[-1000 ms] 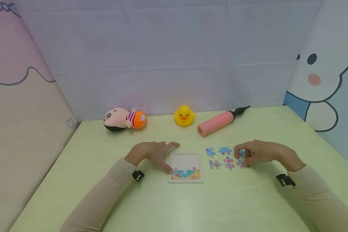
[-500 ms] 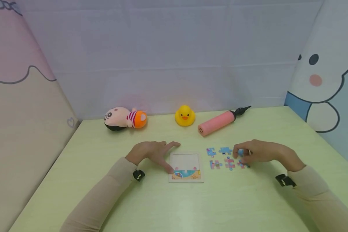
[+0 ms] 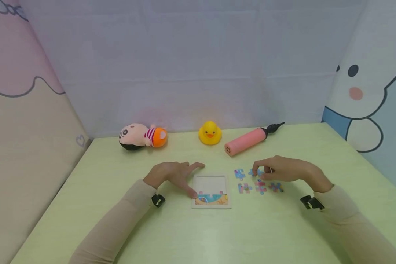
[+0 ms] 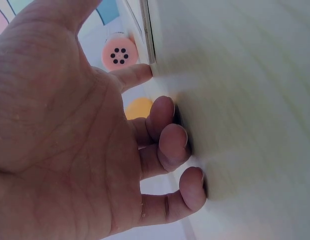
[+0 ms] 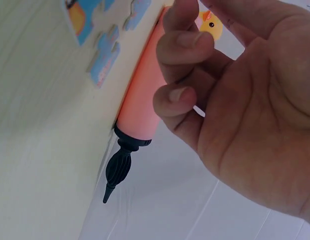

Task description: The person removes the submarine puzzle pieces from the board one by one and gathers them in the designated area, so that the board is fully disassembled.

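My left hand (image 3: 176,174) lies at the left side of a small white puzzle tray (image 3: 229,185), its thumb touching the lower left edge. In the left wrist view, the other fingertips (image 4: 192,187) rest on the table. Across the tray's lower part runs a beach-picture strip (image 3: 212,199). To the right lie loose jigsaw pieces in two rows, among them a blue piece (image 3: 239,174), a pink piece (image 3: 260,186) and a dark-edged piece (image 3: 276,187). Over the back row is my right hand (image 3: 283,168), fingers bent, finger and thumb apart above a blue piece (image 3: 251,172). Another back-row piece (image 5: 104,55) shows in the right wrist view.
Along the back of the table (image 3: 198,234) lie a plush doll (image 3: 142,136), a yellow rubber duck (image 3: 210,133) and a pink hand pump (image 3: 245,142) with a black nozzle. A pale cloth wall (image 3: 198,66) rises behind them.
My right hand has moved left, off the rightmost pieces to the middle of the back row. The dark-edged front piece is now uncovered. My left hand stays on the tray.
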A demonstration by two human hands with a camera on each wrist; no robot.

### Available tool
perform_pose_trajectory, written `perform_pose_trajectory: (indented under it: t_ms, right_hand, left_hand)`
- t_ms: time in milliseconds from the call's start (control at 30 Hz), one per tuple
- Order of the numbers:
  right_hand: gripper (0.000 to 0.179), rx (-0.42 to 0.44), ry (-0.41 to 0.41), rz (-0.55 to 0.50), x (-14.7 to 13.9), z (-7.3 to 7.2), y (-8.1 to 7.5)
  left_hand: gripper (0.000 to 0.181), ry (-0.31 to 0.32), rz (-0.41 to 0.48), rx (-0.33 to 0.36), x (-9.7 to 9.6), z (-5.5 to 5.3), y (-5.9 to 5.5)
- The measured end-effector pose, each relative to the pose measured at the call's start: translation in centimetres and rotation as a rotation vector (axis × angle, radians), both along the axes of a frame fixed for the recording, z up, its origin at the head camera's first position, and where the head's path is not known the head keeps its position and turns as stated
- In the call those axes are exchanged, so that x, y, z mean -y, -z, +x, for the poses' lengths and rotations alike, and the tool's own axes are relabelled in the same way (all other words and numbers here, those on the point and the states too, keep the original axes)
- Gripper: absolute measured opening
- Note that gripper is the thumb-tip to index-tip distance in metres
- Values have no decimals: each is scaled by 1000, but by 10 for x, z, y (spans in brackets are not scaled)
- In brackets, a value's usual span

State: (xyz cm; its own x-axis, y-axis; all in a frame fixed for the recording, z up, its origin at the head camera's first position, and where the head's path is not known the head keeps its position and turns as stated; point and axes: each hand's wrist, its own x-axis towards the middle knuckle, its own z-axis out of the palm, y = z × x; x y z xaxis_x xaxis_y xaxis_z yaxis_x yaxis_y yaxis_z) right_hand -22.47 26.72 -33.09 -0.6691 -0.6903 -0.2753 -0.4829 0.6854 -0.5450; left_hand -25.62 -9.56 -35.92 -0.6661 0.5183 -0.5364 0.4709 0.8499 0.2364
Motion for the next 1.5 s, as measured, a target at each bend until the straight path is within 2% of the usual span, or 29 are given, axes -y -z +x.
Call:
perform_pose_trajectory:
  t_ms: [333,667,933,1167,1500]
  right_hand:
    - [14,-15,-63,-11,25,-6,-3]
    - [12,-53,-125,-14,58,-10,-7]
    - [12,-63,-173,-18,83,-14,0]
    - [14,0,-174,50,112,-17,6]
    - [20,66,-170,55,138,-10,9]
  left_hand:
    - [103,13,-18,-11,-4,3,0]
    - [100,20,-34,-13,-5,0,4]
    - [102,54,-41,-19,-1,-2,3]
    - [106,52,-38,-24,2,-2,4]
    - [105,44,-53,-49,3,-2,2]
